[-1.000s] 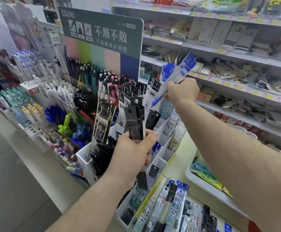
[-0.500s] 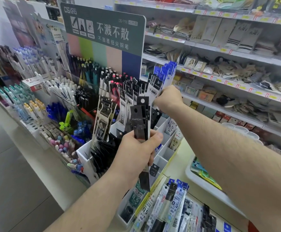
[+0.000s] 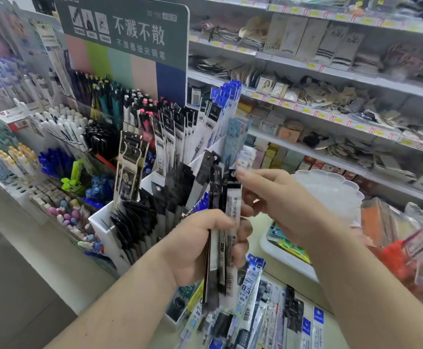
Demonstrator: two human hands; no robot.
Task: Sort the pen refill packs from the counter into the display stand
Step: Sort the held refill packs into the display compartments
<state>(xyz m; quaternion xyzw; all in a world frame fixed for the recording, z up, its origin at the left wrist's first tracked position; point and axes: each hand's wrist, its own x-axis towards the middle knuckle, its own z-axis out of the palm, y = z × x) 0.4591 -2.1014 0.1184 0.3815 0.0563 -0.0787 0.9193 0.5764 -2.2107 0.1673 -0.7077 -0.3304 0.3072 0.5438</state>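
My left hand [image 3: 200, 245] grips a bundle of black and clear pen refill packs [image 3: 220, 197], held upright in front of the white display stand [image 3: 104, 222]. My right hand [image 3: 276, 197] is just right of the bundle, its fingertips touching the top of the rightmost pack; whether it pinches that pack is unclear. The stand's compartments hold several black packs, and blue-topped packs [image 3: 226, 96] stand in a rear slot. More refill packs [image 3: 255, 316] lie in a loose heap on the counter below my hands.
A green sign [image 3: 130, 28] tops the pen display on the left. A white tray [image 3: 283, 258] with coloured items sits on the counter to the right. Behind it run store shelves [image 3: 318, 114] of small goods. Red-topped packets [image 3: 401, 253] lie at far right.
My right hand let go of the blue-topped packs, which now stand in the stand's rear slot, and came down to the bundle in my left hand. The camera moved closer.
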